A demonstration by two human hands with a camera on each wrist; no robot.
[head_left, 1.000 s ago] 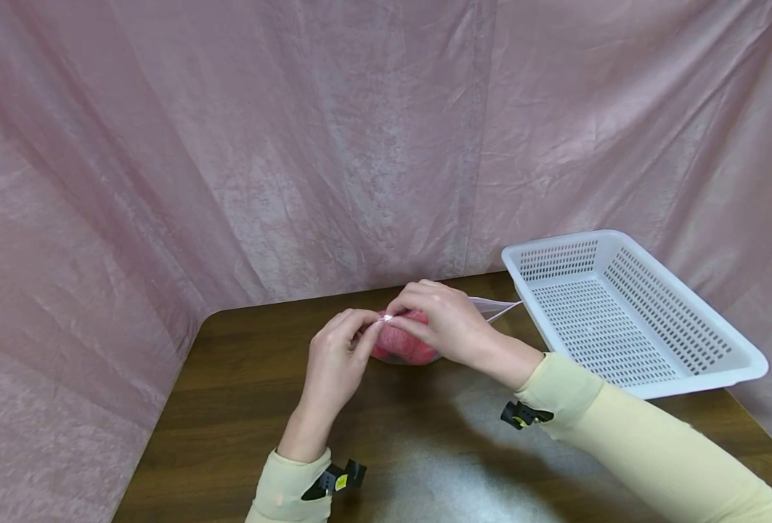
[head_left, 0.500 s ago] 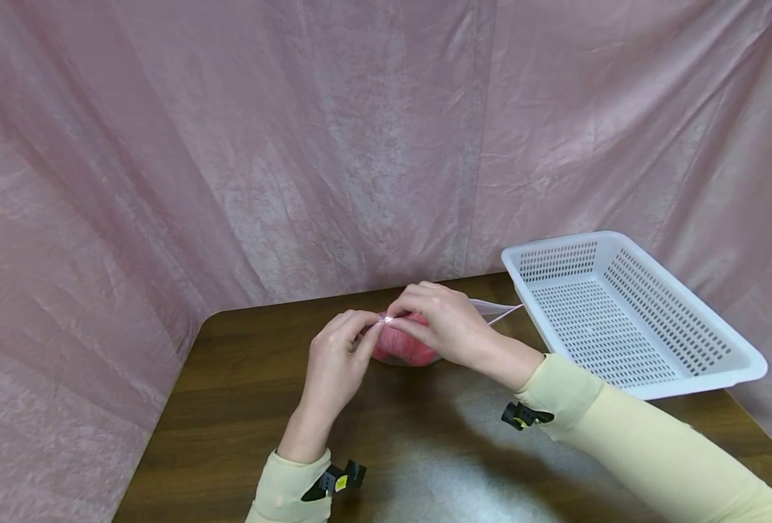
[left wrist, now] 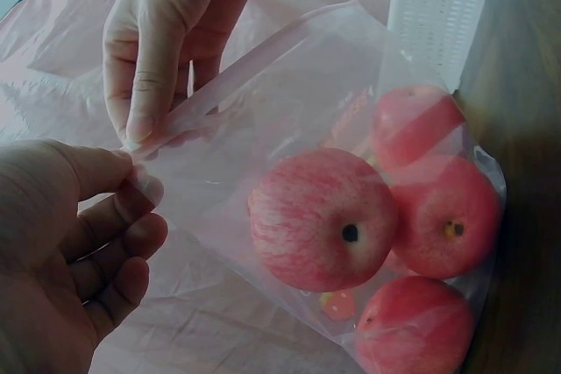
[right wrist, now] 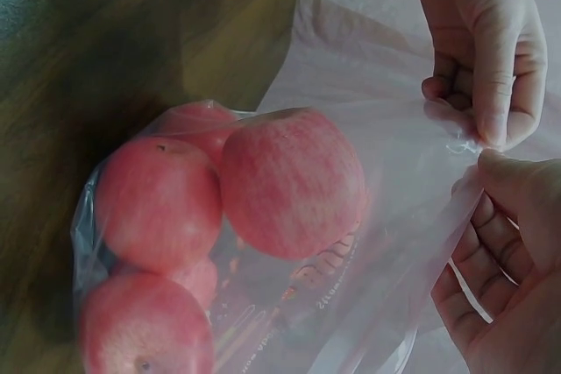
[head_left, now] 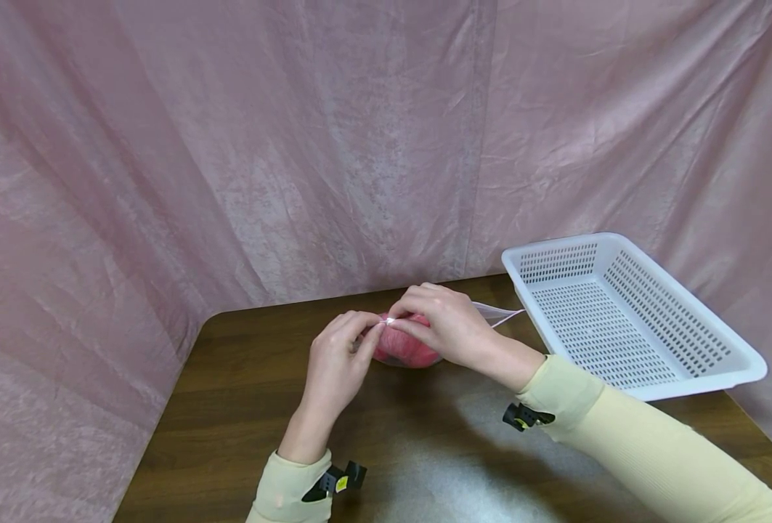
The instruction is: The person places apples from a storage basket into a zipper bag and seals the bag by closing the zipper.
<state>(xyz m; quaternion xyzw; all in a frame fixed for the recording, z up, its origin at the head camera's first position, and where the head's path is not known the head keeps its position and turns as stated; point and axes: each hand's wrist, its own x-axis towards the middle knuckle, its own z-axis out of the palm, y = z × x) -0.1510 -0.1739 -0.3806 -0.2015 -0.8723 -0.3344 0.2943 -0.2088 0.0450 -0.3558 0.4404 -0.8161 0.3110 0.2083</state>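
A clear plastic bag [left wrist: 298, 76] holds several red apples [left wrist: 324, 221] and rests on the table. My left hand [head_left: 336, 356] pinches the bag's top edge between thumb and forefinger, its other fingers loosely curled. Right beside it, my right hand [head_left: 451, 323] pinches the same edge, so the fingertips of both hands nearly meet. In the right wrist view, the bag's mouth [right wrist: 429, 120] is drawn up toward the pinching fingers, and reddish print [right wrist: 324, 264] shows on the plastic. From the head, my right hand covers part of the bag and the apples.
A white perforated plastic basket [head_left: 676, 298] stands at the right on the dark wooden table [head_left: 248, 392]. The bag's far corner [head_left: 500, 314] reaches close to the basket's left rim. Behind the table hangs a pink velvet curtain [head_left: 333, 145].
Both hands keep pinching the bag's edge in almost the same place. The bag's far corner by the basket sits slightly lower in the head view.
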